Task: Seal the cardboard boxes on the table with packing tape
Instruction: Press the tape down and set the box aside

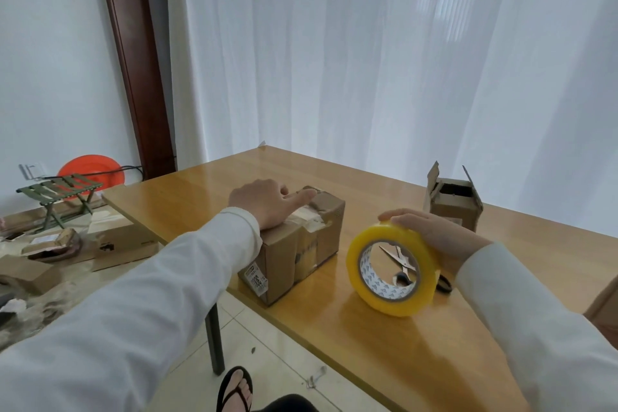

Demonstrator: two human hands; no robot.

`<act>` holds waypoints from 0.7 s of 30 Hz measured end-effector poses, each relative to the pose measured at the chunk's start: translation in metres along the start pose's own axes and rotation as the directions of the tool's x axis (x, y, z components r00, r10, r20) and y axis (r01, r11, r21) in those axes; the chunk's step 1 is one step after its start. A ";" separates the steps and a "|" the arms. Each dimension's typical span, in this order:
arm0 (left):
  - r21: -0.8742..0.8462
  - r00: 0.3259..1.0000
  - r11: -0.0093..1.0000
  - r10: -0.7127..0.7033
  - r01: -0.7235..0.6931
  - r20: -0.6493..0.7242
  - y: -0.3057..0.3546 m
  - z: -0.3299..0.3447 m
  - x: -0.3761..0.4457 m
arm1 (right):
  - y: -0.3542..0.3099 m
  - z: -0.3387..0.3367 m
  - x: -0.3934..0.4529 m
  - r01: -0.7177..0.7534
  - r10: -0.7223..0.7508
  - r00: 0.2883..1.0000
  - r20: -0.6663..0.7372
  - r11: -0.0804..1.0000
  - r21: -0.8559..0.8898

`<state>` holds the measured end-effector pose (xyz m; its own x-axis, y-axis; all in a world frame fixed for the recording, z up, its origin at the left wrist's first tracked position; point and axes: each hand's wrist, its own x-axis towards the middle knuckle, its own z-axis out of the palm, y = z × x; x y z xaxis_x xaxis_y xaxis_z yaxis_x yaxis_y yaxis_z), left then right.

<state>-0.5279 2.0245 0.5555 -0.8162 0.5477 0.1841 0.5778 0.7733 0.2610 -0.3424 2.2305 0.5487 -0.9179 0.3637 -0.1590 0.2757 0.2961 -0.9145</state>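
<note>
A closed brown cardboard box [301, 244] with old tape and a white label lies near the left front edge of the wooden table [368, 328]. My left hand [264, 204] rests flat on its top, forefinger stretched along the lid. To its right stands a large yellow roll of packing tape [393, 272] on edge; my right hand [434, 231] grips its upper rim. Scissors [403, 264] lie behind the roll, seen through its core. A smaller cardboard box [453, 204] with its flaps up stands at the back right.
White curtains hang behind the table. On the floor at the left lie several cardboard boxes [123, 242], a green folding stool [60, 190] and an orange disc [92, 170]. My sandalled foot [235, 390] is by the table leg [215, 338].
</note>
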 end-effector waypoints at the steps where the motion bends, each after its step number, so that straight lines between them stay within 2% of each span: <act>1: -0.008 0.999 1.000 0.004 -0.004 0.050 0.003 -0.003 -0.001 | 0.003 -0.001 -0.001 0.012 -0.012 1.000 -0.012 1.000 0.027; 4: -0.060 0.958 0.995 -0.057 0.077 0.281 0.018 -0.013 -0.005 | 0.005 -0.002 -0.001 0.040 -0.039 0.999 -0.024 0.998 0.040; 6: 0.042 0.918 0.994 -0.110 0.101 0.381 0.027 -0.014 -0.007 | 0.003 0.001 0.000 0.043 -0.043 0.999 -0.012 0.999 -0.012; 8: 0.136 0.903 0.983 -0.168 0.123 0.396 0.030 -0.011 -0.006 | -0.002 0.004 0.000 0.042 -0.041 0.999 0.015 0.997 -0.057; 12: 0.216 0.879 0.968 -0.209 0.125 0.428 0.039 -0.013 -0.004 | -0.008 0.012 0.002 0.046 -0.038 0.998 0.059 0.991 -0.127; 16: 0.339 0.894 0.938 -0.212 0.073 0.396 0.057 -0.010 -0.007 | -0.010 0.017 0.002 0.074 -0.069 0.997 0.041 0.989 -0.126; 21: 0.391 0.860 0.906 -0.325 0.163 0.393 0.055 -0.001 0.001 | -0.006 0.016 -0.002 0.061 -0.058 0.998 0.032 0.994 -0.092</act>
<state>-0.4967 2.0676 0.5712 -0.8894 0.3458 -0.2989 0.3905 0.9147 -0.1038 -0.3471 2.2144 0.5485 -0.9409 0.3175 -0.1177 0.2448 0.3979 -0.8841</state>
